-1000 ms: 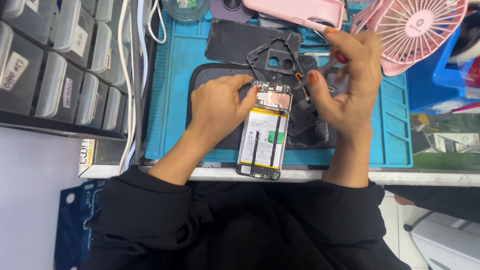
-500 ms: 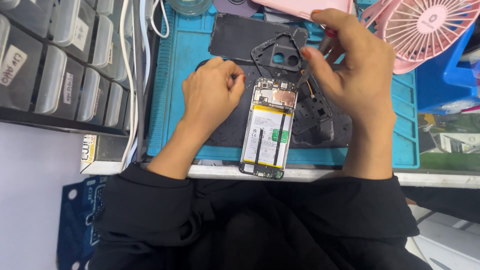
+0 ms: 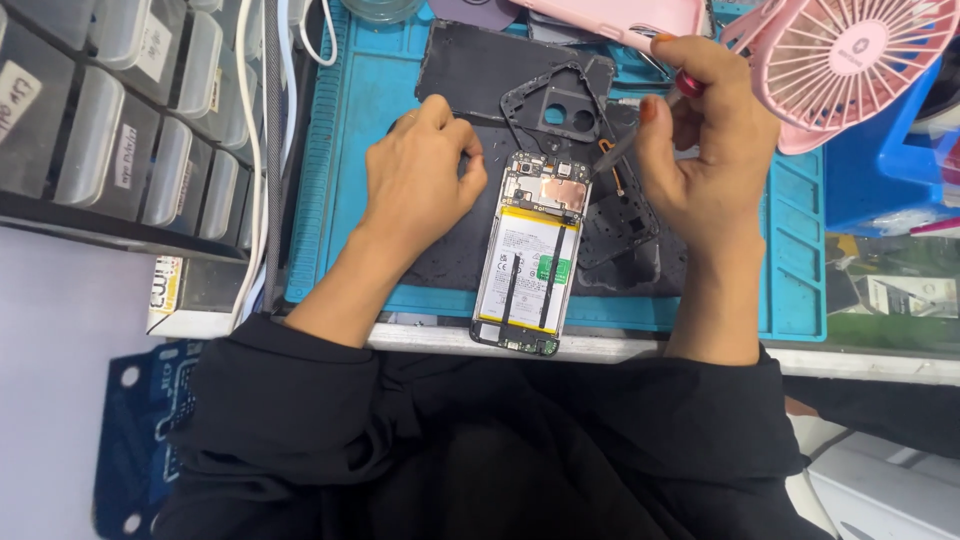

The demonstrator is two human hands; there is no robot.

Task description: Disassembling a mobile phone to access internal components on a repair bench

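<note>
Since the earlier frames the right hand (image 3: 715, 150) has lifted off the opened smartphone (image 3: 530, 255), fingers pinched shut on a red-handled screwdriver (image 3: 640, 125) whose tip points down at the phone's upper circuit board. Fingers loosely curled and holding nothing, the left hand (image 3: 415, 185) rests just left of the phone, which lies back-open on a dark work pad (image 3: 450, 260) atop a blue repair mat (image 3: 350, 150). Clear parts drawers (image 3: 110, 120) line the bench's left, white cables (image 3: 262, 150) run beside them, and a pink desk fan (image 3: 855, 60) stands at the upper right.
</note>
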